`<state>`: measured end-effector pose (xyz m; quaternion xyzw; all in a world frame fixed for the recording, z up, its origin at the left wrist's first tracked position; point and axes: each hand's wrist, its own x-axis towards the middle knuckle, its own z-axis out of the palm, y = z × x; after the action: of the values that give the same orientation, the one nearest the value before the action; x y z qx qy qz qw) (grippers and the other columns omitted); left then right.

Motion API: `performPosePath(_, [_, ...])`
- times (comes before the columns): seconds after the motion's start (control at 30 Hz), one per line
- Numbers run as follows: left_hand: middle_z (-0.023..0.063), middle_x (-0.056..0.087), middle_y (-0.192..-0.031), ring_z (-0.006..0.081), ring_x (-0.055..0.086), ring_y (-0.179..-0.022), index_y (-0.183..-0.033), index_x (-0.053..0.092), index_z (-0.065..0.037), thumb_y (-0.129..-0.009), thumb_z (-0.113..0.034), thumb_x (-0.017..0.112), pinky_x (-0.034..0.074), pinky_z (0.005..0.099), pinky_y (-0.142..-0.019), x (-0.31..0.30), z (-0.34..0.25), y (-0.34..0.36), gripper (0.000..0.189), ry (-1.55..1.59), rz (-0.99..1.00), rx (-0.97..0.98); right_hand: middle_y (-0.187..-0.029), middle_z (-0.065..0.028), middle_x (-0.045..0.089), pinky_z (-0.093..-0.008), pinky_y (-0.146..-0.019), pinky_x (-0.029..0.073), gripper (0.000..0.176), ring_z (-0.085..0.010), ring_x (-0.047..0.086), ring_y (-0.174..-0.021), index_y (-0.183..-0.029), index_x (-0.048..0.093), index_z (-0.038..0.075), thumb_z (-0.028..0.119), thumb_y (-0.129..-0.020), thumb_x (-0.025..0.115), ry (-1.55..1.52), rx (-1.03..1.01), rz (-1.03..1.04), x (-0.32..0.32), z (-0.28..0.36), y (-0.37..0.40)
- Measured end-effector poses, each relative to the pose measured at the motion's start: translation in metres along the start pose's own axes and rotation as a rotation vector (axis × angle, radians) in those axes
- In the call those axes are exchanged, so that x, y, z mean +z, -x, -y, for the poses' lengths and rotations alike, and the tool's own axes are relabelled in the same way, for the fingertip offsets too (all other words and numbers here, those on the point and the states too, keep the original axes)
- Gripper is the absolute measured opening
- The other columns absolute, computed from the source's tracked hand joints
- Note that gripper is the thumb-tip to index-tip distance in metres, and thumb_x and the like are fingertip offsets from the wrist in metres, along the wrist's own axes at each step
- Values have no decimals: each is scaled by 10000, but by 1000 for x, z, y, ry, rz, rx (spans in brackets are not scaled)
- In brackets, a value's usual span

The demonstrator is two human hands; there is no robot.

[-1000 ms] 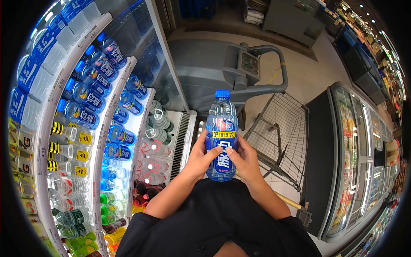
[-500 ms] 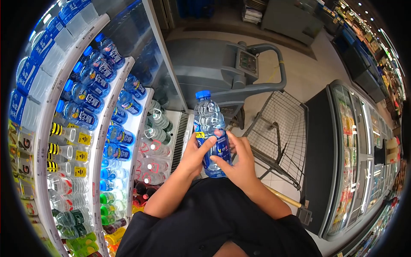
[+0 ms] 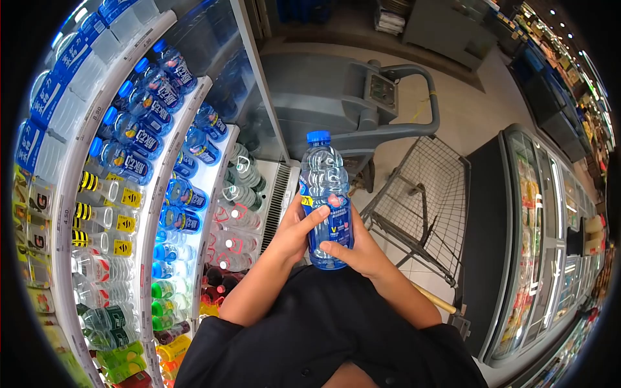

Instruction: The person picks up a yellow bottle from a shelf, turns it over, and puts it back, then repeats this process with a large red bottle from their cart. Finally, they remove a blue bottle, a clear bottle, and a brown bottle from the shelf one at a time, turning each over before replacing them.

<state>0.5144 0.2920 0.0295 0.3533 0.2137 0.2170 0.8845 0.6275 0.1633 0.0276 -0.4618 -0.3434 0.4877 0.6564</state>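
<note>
A clear plastic bottle with a blue cap and a blue label is held upright in front of my chest. My left hand wraps round its left side, thumb across the label. From the right, my right hand closes round the lower part, its thumb on the label near the base. The fingers behind the bottle are hidden. Similar blue-labelled bottles lie in rows on the shelves to the left.
Drink shelves fill the left side. Ahead stands a grey machine with a looped handle. A wire shopping cart is at front right, beside a glass-fronted display case.
My right hand's fingers have moved behind the bottle, where they showed spread at its side before. The bottle stands a little more upright. The shelves and cart have shifted slightly right in view.
</note>
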Motion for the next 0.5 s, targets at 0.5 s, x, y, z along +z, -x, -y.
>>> performPosePath(0.5, [168, 397, -1559, 244, 435, -1417, -1633, 137, 4, -847, 77, 718, 361, 388, -1177, -1, 3, 9, 981, -164, 109, 138, -1433, -98, 519, -386, -1108, 442, 804, -197, 523, -1321, -1578, 288, 65, 113, -914, 739, -259, 96, -102, 2, -6, 8])
